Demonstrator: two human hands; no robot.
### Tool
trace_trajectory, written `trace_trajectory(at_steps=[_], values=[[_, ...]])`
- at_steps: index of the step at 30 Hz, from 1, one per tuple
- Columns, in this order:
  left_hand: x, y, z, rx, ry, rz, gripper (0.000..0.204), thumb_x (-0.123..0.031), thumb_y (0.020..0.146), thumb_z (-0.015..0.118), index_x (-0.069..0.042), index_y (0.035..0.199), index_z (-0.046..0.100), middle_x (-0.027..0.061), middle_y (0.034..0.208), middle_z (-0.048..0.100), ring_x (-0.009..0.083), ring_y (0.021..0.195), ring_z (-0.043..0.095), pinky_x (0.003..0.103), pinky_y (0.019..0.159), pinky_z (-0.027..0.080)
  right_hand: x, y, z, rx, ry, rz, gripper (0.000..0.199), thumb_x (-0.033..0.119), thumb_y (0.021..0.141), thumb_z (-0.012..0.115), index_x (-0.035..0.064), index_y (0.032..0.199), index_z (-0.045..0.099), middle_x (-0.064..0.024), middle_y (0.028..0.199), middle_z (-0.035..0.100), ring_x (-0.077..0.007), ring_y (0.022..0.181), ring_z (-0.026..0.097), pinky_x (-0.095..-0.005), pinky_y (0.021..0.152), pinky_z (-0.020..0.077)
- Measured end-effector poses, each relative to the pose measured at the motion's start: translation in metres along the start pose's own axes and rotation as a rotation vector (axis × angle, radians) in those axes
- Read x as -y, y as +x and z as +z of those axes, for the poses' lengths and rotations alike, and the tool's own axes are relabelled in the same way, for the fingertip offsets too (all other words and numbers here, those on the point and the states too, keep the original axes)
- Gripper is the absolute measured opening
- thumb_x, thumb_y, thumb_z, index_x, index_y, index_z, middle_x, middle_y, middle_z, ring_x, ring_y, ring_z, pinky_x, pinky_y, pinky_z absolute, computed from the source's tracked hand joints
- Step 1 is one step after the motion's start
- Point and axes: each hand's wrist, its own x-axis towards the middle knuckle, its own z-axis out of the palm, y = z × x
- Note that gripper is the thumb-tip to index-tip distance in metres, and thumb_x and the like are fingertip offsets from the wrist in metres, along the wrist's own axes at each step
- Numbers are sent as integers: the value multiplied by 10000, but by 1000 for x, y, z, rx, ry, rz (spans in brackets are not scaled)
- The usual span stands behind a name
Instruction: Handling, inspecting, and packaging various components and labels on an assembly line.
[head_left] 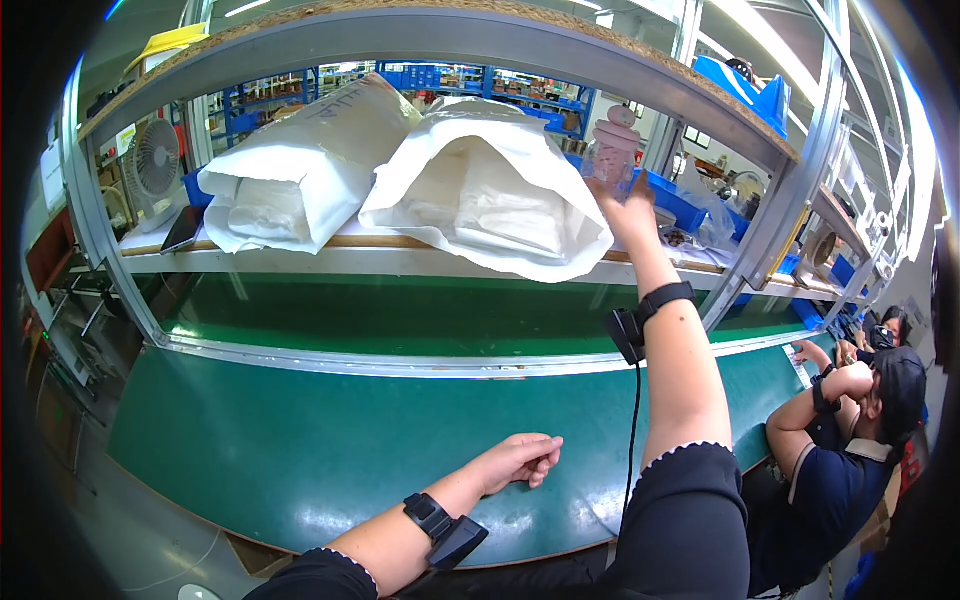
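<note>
While the left hand [520, 464] lies loosely curled on the green tabletop [300, 420], the right hand [628, 208] clasps the base of the pink bottle [612, 150] by the shelf [345, 258]. It looks stiff, smooth and probably light, though its contents are unclear; its lower body seems the surest hold.

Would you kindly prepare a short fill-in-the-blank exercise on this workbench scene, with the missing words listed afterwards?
1. The person's ____ hand grips a clear, pink-topped cylindrical bottle.
2. The person's other hand is loosely curled at the smooth tabletop, whose colour is ____.
3. The two large, wrinkled, open-mouthed sacks are ____ in colour.
4. In the picture, the round white fan stands to the ____ of both sacks.

Missing words: right; green; white; left.
</note>
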Motion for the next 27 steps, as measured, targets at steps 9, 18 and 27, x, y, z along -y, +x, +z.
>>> trace_trajectory(at_steps=[9,18,27], values=[[2,2,-5,8,-13,50,292,-300,941,491,-70,762,510,-15,641,435,102,558,438,236,527,397,-32,-116,-168,543,122,-61,582,373,838,639,-48,1215,499,-117,947,631,-188,884,590,-299,814,460],[3,5,-8,24,12,51,294,-308,932,506,-76,752,522,-11,629,454,113,569,478,242,535,427,18,-190,-435,910,-216,607,262,162,729,727,-58,862,680,-136,776,678,-168,637,666,-249,548,532],[10,6,-9,-37,-11,142,282,-298,933,508,-75,762,518,-5,647,467,113,587,471,267,571,446,190,-151,-523,1146,-784,-62,111,8,707,548,-16,747,649,-140,782,657,-183,651,619,-246,553,464]])
